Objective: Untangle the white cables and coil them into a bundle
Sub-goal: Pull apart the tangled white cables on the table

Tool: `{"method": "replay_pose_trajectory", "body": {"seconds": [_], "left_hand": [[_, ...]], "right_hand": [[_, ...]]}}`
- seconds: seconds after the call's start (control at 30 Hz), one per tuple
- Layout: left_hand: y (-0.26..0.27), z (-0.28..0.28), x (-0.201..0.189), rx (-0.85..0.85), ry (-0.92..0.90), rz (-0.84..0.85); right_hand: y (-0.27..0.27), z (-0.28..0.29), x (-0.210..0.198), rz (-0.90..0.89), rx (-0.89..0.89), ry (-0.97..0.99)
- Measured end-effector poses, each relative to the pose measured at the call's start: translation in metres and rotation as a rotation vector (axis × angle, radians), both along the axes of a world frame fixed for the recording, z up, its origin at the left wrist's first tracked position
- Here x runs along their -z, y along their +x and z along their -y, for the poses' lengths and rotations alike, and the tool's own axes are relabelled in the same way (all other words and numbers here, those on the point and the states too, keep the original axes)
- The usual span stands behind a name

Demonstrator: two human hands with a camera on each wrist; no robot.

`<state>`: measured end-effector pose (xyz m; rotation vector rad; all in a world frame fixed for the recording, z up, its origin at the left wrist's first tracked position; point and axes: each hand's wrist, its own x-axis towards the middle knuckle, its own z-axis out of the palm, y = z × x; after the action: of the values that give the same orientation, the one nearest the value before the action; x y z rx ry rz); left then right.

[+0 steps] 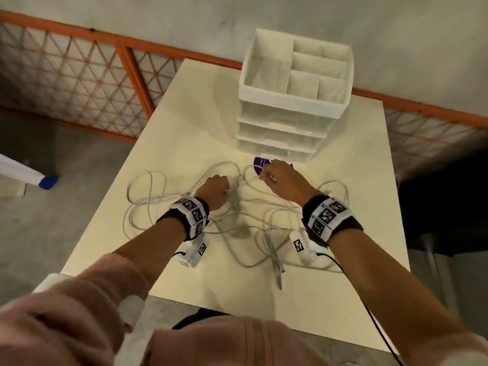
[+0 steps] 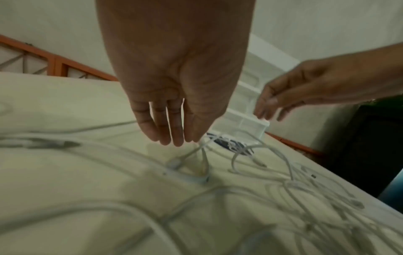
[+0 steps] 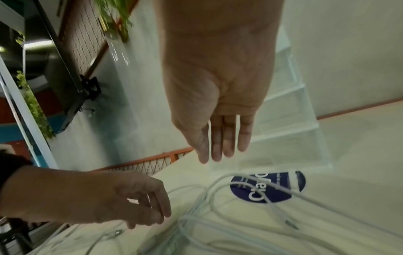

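Both hands reach palm-down over the tangled cables (image 1: 237, 207); the left hand (image 1: 214, 191) pinches one strand, while the right hand (image 1: 284, 180) hangs relaxed, holding nothing.

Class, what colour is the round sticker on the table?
Dark blue-purple with white lettering, the round sticker shows best in the right wrist view.

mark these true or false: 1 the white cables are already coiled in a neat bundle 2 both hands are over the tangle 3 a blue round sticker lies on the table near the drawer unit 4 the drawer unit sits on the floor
1. False: the white cables lie spread in loose tangled loops.
2. True: the left hand and right hand are both over them.
3. True: the blue round sticker lies by the drawer unit.
4. False: it stands on the table.
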<state>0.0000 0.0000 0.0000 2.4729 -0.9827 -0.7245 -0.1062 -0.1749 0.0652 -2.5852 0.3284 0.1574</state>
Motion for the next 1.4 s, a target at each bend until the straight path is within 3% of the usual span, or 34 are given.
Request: {"method": "replay_pose_trajectory", "body": {"seconds": [0.13, 0.2, 0.33, 0.53, 0.67, 0.73, 0.83, 0.9, 0.97, 1.03, 1.13, 1.23, 1.4], "left_hand": [[-0.01, -0.002, 0.009, 0.023, 0.18, 0.085], [-0.01, -0.002, 0.008, 0.012, 0.103, 0.063], [0.004, 0.001, -0.01, -0.116, -0.394, -0.011], [0.023, 0.011, -0.082, -0.37, -0.938, -0.425], [0.039, 0.01, -0.113, -0.447, -1.291, -0.798], [0.047, 0.008, -0.123, -0.565, -1.386, -0.852], [0.047, 0.009, -0.128, -0.638, -1.266, -0.647], [0.033, 0.015, -0.126, -0.445, -1.013, -0.451], [0.01, 0.025, -0.123, -0.176, -0.762, -0.359], [-0.014, 0.038, -0.121, 0.043, -0.637, -0.398], [-0.03, 0.047, -0.12, 0.152, -0.563, -0.314], [-0.025, 0.044, -0.121, 0.098, -0.616, -0.154], [0.017, 0.014, -0.115, -0.278, -0.745, 0.243]], "right_hand": [[0.021, -0.007, 0.015, -0.034, -0.064, -0.043], [0.025, -0.01, 0.024, -0.095, -0.119, -0.056], [0.026, -0.004, 0.022, -0.099, -0.08, 0.003], [0.005, 0.021, 0.01, -0.049, 0.118, 0.622], [-0.03, 0.042, 0.017, -0.138, 0.115, 0.603], [-0.051, 0.058, 0.02, -0.199, 0.142, 0.581], [-0.075, 0.08, 0.017, -0.22, 0.2, 0.492], [-0.075, 0.082, 0.0, -0.188, 0.183, 0.38], [-0.063, 0.07, -0.027, -0.147, 0.118, 0.302], [-0.05, 0.052, -0.057, -0.077, 0.065, 0.26], [-0.036, 0.037, -0.085, 0.031, 0.052, 0.237], [-0.045, 0.043, -0.089, 0.062, 0.115, 0.274], [-0.09, 0.074, -0.06, 0.055, 0.259, 0.363]]}}
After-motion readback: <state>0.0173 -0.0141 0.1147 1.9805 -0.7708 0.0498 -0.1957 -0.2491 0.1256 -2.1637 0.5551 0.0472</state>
